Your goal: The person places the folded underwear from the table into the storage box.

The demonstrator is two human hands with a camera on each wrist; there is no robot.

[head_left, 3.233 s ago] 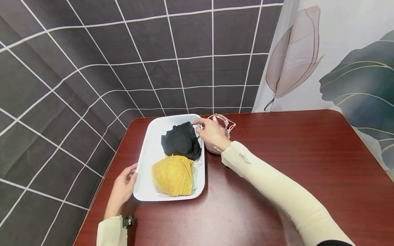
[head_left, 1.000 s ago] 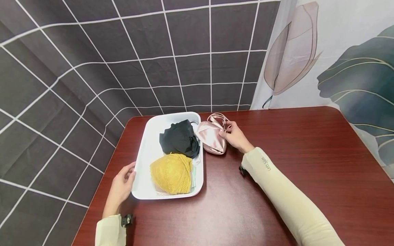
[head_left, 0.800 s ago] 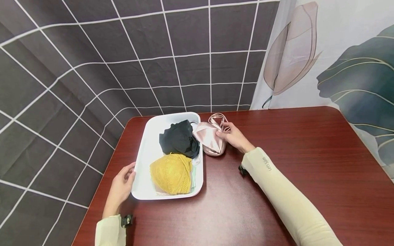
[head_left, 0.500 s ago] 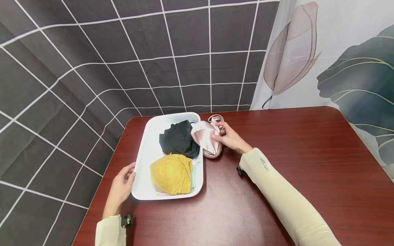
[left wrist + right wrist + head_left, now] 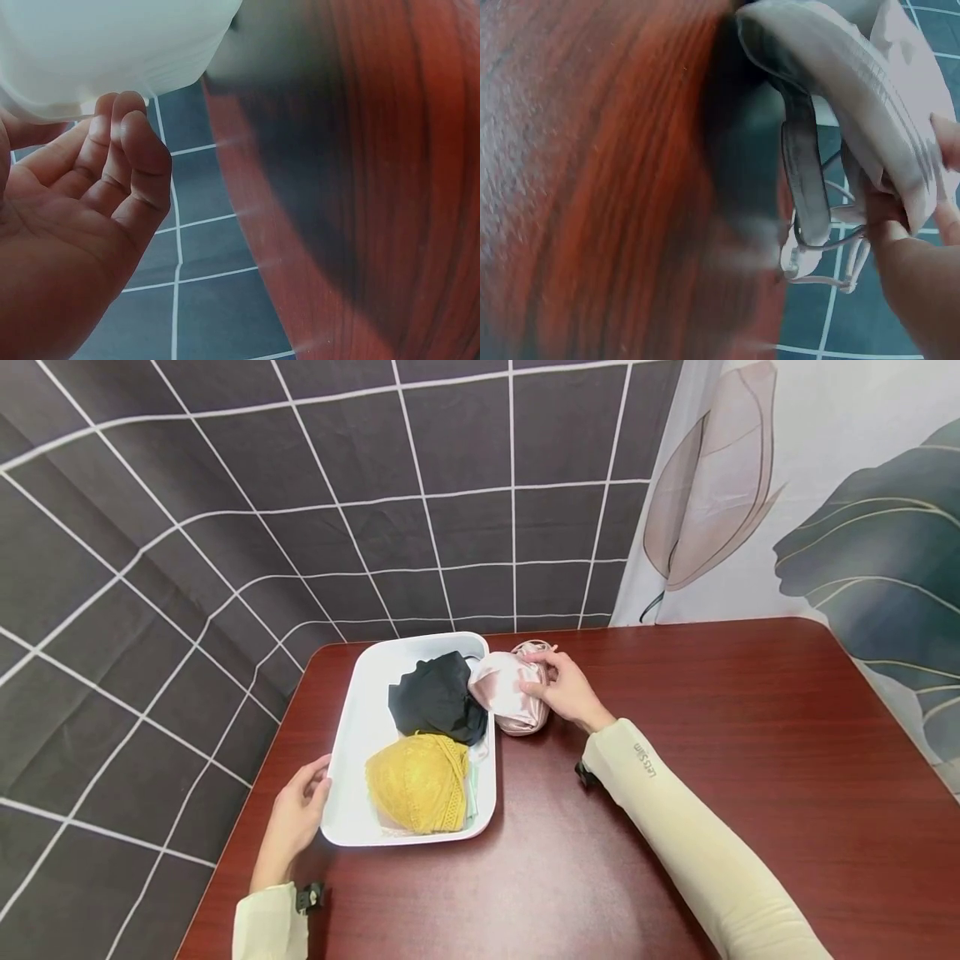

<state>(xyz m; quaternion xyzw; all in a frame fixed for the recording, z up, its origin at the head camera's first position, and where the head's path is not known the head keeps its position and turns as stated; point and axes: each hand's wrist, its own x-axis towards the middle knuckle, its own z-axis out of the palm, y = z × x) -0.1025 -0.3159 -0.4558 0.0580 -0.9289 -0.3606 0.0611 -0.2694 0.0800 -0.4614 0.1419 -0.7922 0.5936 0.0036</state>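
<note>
My right hand pinches a shiny pink bra, folded with its cups together. The bra's left end overlaps the right rim of a white tray. In the right wrist view, my thumb and fingers grip the edge of the bra, whose band and straps hang loose. Inside the tray, a black folded garment lies behind a yellow lace bra. My left hand touches the tray's left side with relaxed, slightly bent fingers. Close up in the left wrist view, its fingertips meet the tray's outer wall.
The tray stands on a dark red wooden table, near its back left corner. A grey curtain with a white grid hangs behind and to the left. Some pale green cloth shows beside the yellow bra.
My right hand has moved from the tray's back right edge to the pink bra and taken hold of it. The bra has shifted left over the rim. My left hand has stayed put.
</note>
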